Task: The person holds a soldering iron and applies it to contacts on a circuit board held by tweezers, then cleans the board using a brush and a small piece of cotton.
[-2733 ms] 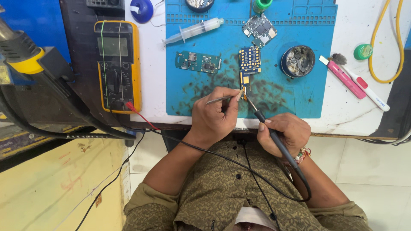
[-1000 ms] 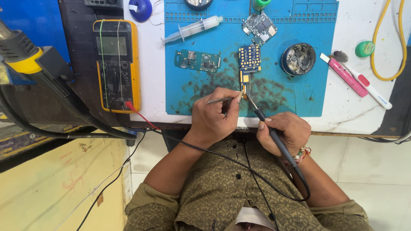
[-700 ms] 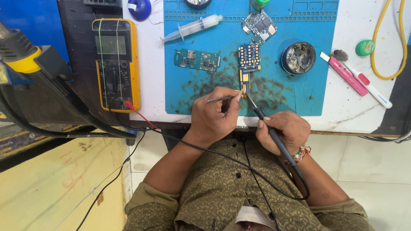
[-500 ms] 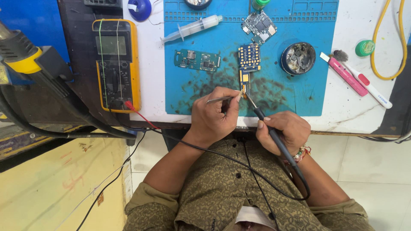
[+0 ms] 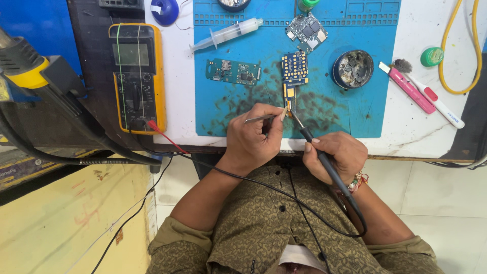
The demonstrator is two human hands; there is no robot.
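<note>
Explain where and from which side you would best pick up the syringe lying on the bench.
Probably the clear barrel, pinched across its width from above: the syringe lies flat and slanted, half on the blue mat, with bare surface either side and nothing touching it.

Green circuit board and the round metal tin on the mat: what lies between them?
In the head view, the blue-and-gold keypad board lies between the green circuit board and the round metal tin; bare blue mat either side.

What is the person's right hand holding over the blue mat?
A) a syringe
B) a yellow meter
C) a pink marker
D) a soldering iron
D: the right hand grips a black soldering iron whose tip meets the small circuit board on the blue mat.
</note>
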